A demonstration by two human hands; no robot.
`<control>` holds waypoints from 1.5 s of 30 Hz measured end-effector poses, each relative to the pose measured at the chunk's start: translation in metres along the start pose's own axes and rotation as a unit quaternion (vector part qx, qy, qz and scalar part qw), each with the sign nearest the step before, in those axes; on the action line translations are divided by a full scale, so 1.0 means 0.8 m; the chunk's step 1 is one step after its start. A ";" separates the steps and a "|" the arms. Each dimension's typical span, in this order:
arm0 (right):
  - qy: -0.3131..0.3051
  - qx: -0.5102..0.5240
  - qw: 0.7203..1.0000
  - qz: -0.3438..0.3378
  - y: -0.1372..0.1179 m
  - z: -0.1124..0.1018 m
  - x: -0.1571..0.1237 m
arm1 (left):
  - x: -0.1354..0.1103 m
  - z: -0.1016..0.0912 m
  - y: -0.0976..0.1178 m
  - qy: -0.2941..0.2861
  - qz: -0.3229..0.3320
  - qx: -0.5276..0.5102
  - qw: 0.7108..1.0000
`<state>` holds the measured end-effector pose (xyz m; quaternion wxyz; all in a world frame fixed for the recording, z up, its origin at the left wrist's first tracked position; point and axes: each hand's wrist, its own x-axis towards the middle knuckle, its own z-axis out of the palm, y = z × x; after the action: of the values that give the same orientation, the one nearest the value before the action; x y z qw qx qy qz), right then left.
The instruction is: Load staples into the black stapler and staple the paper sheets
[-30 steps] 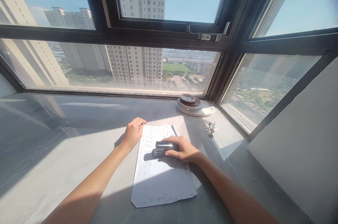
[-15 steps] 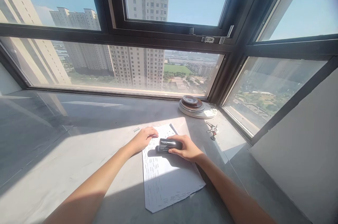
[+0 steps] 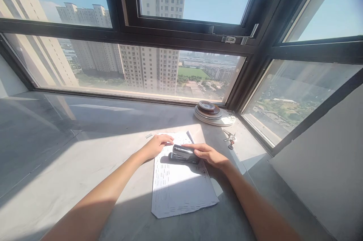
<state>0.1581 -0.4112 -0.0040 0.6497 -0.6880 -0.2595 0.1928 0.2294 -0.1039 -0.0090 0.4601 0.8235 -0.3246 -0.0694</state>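
A black stapler (image 3: 185,154) lies across a sheaf of white paper (image 3: 184,195), its top arm raised from its base at the left end. My right hand (image 3: 211,154) grips the stapler's right end, with the fingers along the top. At the paper's upper left edge, my left hand (image 3: 157,146) rests with its fingers stretched out and touching the sheet. Many short dark marks like staples run in rows down the paper's left side and along its bottom edge. A small strip of staples (image 3: 149,136) lies just beyond my left hand.
Stacked plates or discs (image 3: 208,112) stand by the window corner at the back right. Nearer sits a small metal fitting (image 3: 230,139) with a red part. The grey sill (image 3: 85,169) is bounded by dark window frames (image 3: 136,38) and a white wall (image 3: 320,157) at right.
My right hand has slid toward the stapler's right end, and its fingers now lie along the top. The stapler's arm stands farther from its base. My left hand has barely moved.
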 end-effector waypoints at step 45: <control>0.151 -0.653 0.669 -0.322 -0.026 0.041 0.017 | 0.004 0.000 0.040 0.035 -0.091 -0.565 0.819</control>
<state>0.1470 -0.3765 0.0150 0.0865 -0.8297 -0.4233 -0.3536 0.2166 -0.1174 0.0170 0.8472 0.4467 -0.1360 -0.2535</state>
